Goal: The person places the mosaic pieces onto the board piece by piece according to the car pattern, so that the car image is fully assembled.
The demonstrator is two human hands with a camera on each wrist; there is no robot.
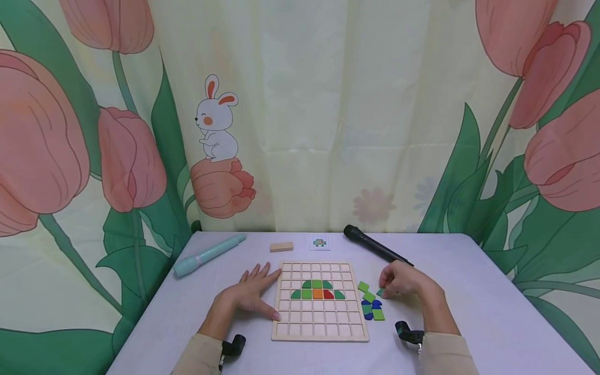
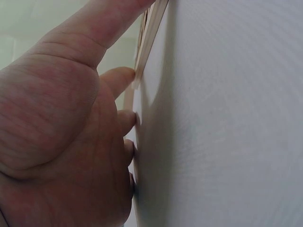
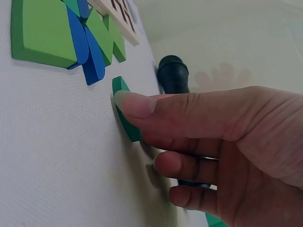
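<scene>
A wooden grid board (image 1: 320, 338) lies in the middle of the table, with green, orange and red tiles set in a dome shape near its centre. My left hand (image 1: 248, 294) has its fingers spread on the table, thumb and index finger touching the board's left edge. To the right of the board, my right hand (image 1: 404, 278) pinches a dark green curved tile (image 3: 129, 128) between thumb and fingers, close over the cloth. Beside that hand is a loose group of light green square tiles (image 1: 378, 314) and blue rounded tiles (image 1: 369, 316).
Behind the board lie a small wooden block (image 1: 281, 247) and a card (image 1: 320, 241) printed with a coloured pattern. A black microphone (image 1: 375, 245) rests at the back right, beyond my right hand. A pale teal cylinder-like object (image 1: 208, 255) lies at the back left.
</scene>
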